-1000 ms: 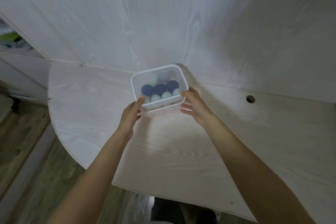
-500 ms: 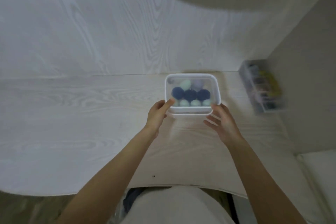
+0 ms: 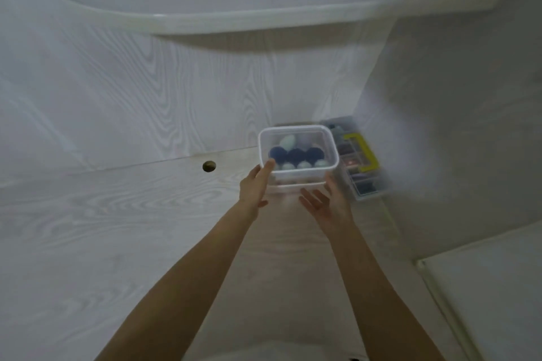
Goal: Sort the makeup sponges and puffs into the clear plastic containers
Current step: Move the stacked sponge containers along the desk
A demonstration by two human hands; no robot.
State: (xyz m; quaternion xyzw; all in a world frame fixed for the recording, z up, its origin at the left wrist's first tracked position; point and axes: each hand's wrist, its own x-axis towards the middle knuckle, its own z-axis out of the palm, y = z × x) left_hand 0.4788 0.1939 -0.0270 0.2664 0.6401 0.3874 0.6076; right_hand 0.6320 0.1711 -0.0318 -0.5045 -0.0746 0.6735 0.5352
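A clear plastic container (image 3: 296, 179) is held above the white wood-grain desk (image 3: 117, 228), near its back right corner. Inside it lie three dark blue sponges (image 3: 295, 155) in a row, with pale green ones (image 3: 286, 141) behind and in front. My left hand (image 3: 253, 187) grips its left front corner, thumb on the rim. My right hand (image 3: 328, 202) cups its right front corner from below, fingers spread. The frame is blurred by motion.
A clear compartment organiser with a yellow handle (image 3: 359, 161) stands just right of the container, against the grey side wall. A cable hole (image 3: 209, 166) sits in the desk to the left. A white shelf (image 3: 234, 17) with more items overhangs. A white surface (image 3: 492, 287) lies lower right.
The view has swung right along the desk, and the container in both hands has travelled right to sit beside the organiser. The overhead shelf has come into view.
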